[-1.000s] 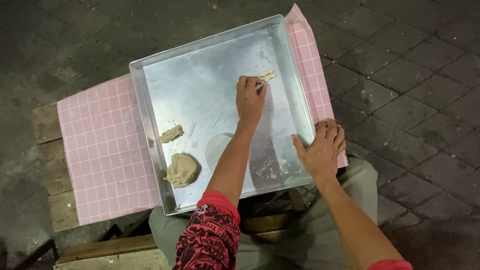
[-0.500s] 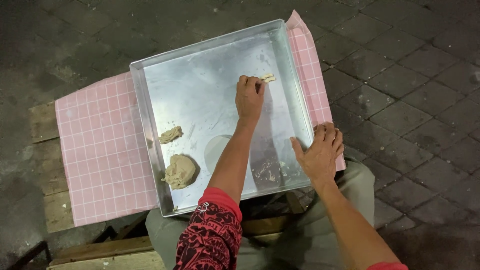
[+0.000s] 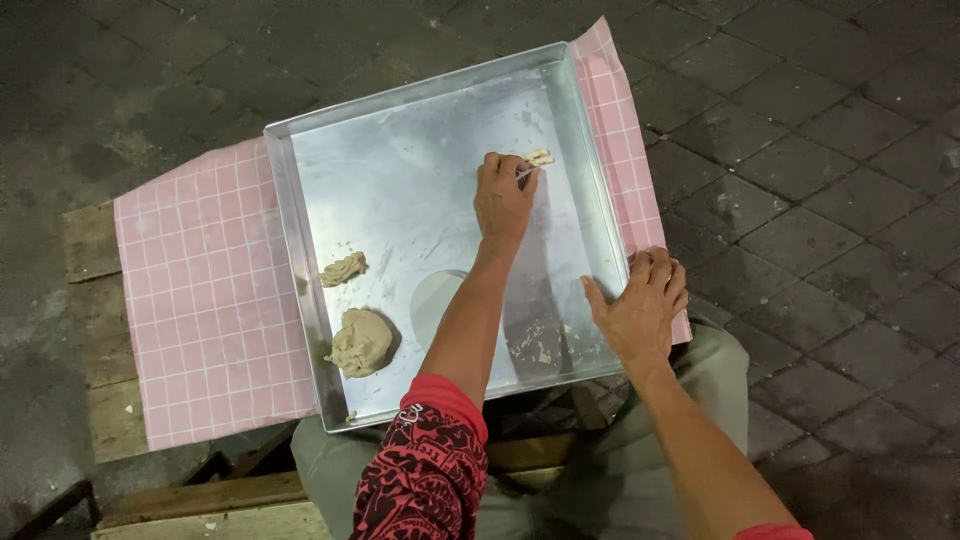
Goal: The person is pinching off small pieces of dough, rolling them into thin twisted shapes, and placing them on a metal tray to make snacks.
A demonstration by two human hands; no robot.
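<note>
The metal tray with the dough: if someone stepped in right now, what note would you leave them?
Left hand: reaches into the metal tray, fingers at a small scrap of dough near the far right wall.
Right hand: flat on the tray's right rim, holding it steady; grips nothing.
Things: large dough lump and smaller dough piece lie by the left wall. The tray sits on a pink checked cloth.
Done: two pieces gathered at the left.
Left: the scrap at the fingers, plus smears near the front right.

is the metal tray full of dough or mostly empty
Mostly empty. The metal tray shows bare metal, holding only a dough lump, a smaller piece and a scrap by the left hand.
</note>
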